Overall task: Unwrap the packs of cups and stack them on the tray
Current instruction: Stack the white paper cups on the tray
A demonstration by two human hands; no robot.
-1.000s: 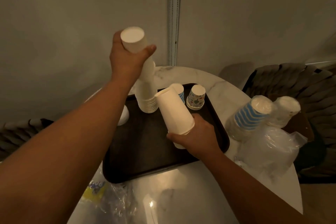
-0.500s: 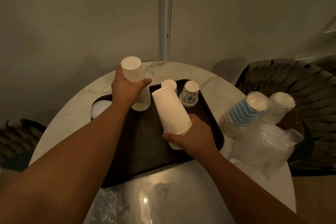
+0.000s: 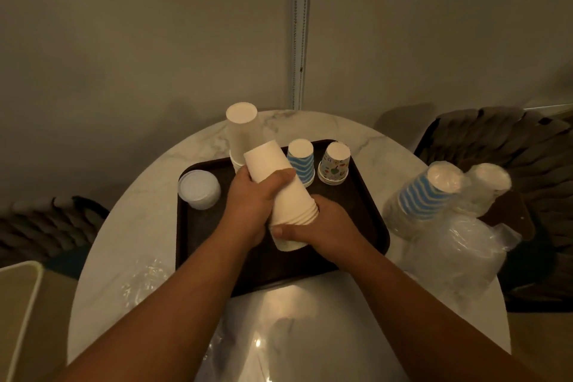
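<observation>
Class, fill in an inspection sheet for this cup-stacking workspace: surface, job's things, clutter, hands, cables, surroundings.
Surface: round marble table bearing a dark tray.
Job's things: plain white stack, blue wavy stack and patterned stack stand upside down on the tray; two wrapped packs on the table to the right.
Clutter: white lidded tub on the tray; loose plastic wrap and.
Hands: left hand and right hand both grip a tilted white cup stack.
Cables: nothing seen.
Surroundings: plain wall, vertical rail, dark chairs.
</observation>
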